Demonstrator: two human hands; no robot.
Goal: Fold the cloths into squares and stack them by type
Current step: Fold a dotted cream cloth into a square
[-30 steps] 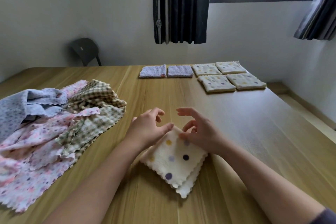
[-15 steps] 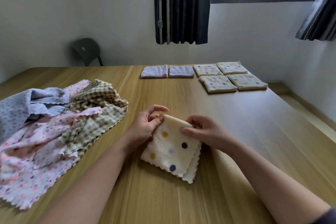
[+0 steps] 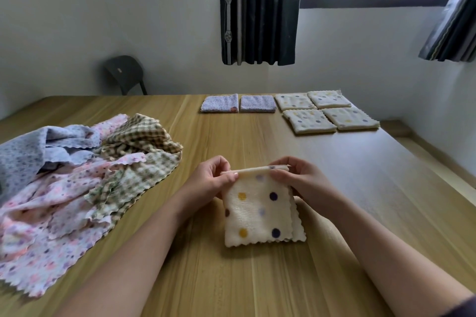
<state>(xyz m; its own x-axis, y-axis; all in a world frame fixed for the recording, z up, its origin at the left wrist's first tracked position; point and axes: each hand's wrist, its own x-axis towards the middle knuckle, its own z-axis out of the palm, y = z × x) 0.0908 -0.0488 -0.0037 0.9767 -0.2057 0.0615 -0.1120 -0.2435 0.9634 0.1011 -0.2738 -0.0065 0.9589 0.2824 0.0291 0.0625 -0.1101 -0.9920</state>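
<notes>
The wooden table (image 3: 257, 278) carries a heap of unfolded cloths (image 3: 64, 188) left of the fingers (image 3: 228, 177). Well beyond the fingers lie two folded lilac squares (image 3: 220, 104), and to their right four cream dotted squares (image 3: 307, 121).

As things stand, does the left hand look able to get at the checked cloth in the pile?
Probably yes, once freed: the left hand pinches the dotted cloth by its top edge, but the checked cloth lies atop the pile on the side nearest it, with only bare table between.

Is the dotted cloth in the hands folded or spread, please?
Folded: the dotted cloth is a small layered square, top fold pinched by left hand and right hand.
</notes>
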